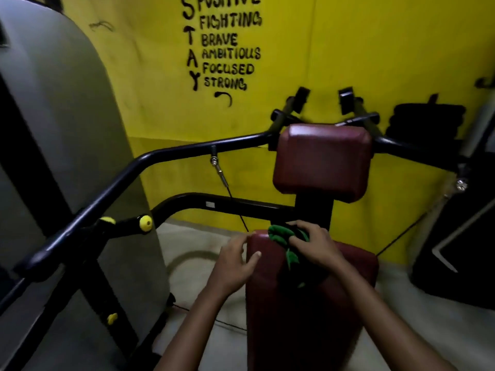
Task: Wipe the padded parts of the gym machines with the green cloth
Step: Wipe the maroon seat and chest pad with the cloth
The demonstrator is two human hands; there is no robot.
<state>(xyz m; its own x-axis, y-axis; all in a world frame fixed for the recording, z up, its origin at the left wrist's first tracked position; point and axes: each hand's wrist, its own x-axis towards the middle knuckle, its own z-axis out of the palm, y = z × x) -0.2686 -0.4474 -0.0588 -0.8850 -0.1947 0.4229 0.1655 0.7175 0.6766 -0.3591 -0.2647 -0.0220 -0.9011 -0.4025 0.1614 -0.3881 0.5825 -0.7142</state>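
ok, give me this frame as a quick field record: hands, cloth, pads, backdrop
right hand: grips the green cloth, bunched, at the far end of the seat pad
left hand: holds nothing, thumb touching the seat pad's left edge
seat pad: maroon, near
upper pad: maroon, beyond the seat, untouched
machine frame: black tubing, yellow knob
wall: yellow, black lettering

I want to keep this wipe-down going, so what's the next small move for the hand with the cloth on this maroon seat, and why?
Probably draw the right hand back toward the body along the seat pad. It grips the green cloth at the pad's far end, the pad's near length lies ahead of the wipe, and the left hand rests on the left edge.
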